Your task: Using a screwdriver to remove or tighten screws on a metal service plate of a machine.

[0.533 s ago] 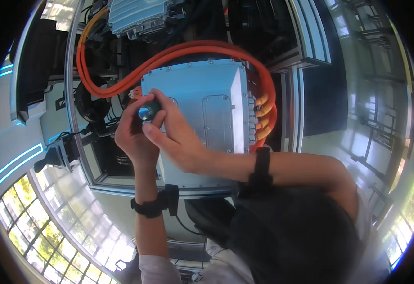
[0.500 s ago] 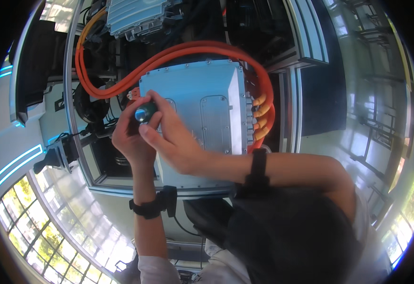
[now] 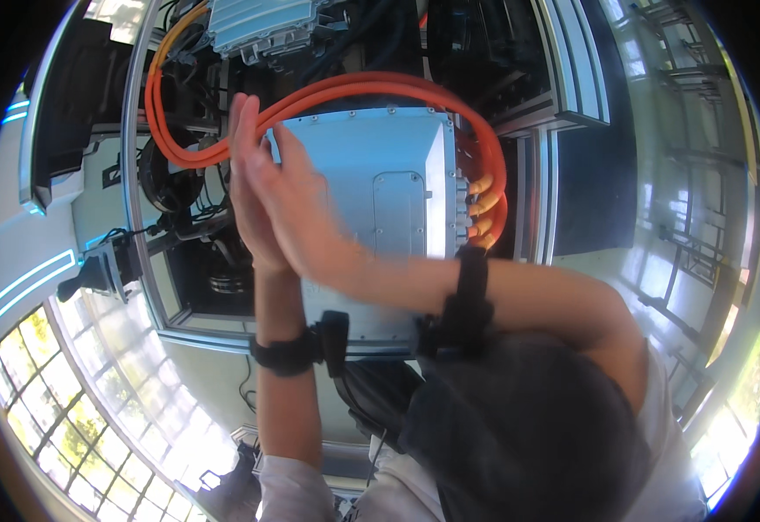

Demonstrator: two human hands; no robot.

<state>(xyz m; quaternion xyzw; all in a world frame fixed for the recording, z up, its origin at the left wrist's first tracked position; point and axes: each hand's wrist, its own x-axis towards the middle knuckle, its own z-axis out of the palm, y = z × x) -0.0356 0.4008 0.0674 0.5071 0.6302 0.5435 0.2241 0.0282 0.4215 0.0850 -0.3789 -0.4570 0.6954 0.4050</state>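
My left hand [image 3: 249,209] and my right hand [image 3: 303,216] are raised over the left part of a large silver-blue metal housing [image 3: 345,157]. They meet palm to palm, their fingers stretched out and pointing away from me. The right hand is slightly blurred and covers part of the left. Whatever may lie between the palms is hidden; no tool shows. Bolts line the housing's rim, and a raised cover plate [image 3: 399,204] sits on its top. Thick orange cables [image 3: 363,84] loop behind the fingertips and run to connectors [image 3: 483,204] on the housing's right side.
An aluminium-profile frame [image 3: 130,174] surrounds the housing. A second finned metal unit [image 3: 263,26] stands at the far left, with dark hoses beside it. A black round part [image 3: 170,178] sits left of my hands. Black straps with small modules [image 3: 291,355] circle both wrists.
Half a second ago my fingers were curled around a dark green cylindrical thing with a shiny end. Now the fingers are straight, the hands are pressed together, and that thing is out of sight.
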